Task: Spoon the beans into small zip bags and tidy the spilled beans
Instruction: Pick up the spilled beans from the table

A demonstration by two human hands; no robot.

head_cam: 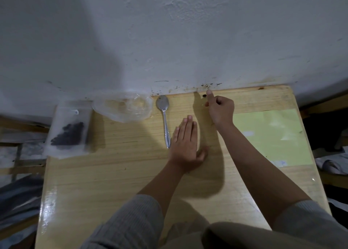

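Near the upper middle of the frame, tight against the wall, we see one stray bean [204, 96], a small dark oval lying on the table [113, 173] just beside the tip of our right hand's [221, 110] extended forefinger. That hand has its other fingers curled into the palm and clamps on nothing; whether the fingertip already touches the bean we cannot tell, as the spot is small and shadowed. We judge the bean hard, smooth, very light and apt to roll or skitter, so a pinch between forefinger and thumb, or a drag toward us along the varnished wood, looks safest. Our left hand [185, 145] lies flat lower down, fingers together and straight, palm on the glossy pale wood, holding nothing. Just left of it rests the spoon [164, 117], a stiff, shiny metal piece, bowl toward the wall and handle toward us. Further left is a crumpled clear plastic bag [123, 107], thin, limp and slippery, seemingly empty. At the left edge of the table lies a zip bag [68, 130], frosted and soft, with a dark heap of beans showing through it. On the right of the frame a pale green sheet [269, 135], flat and matte, covers part of the tabletop.
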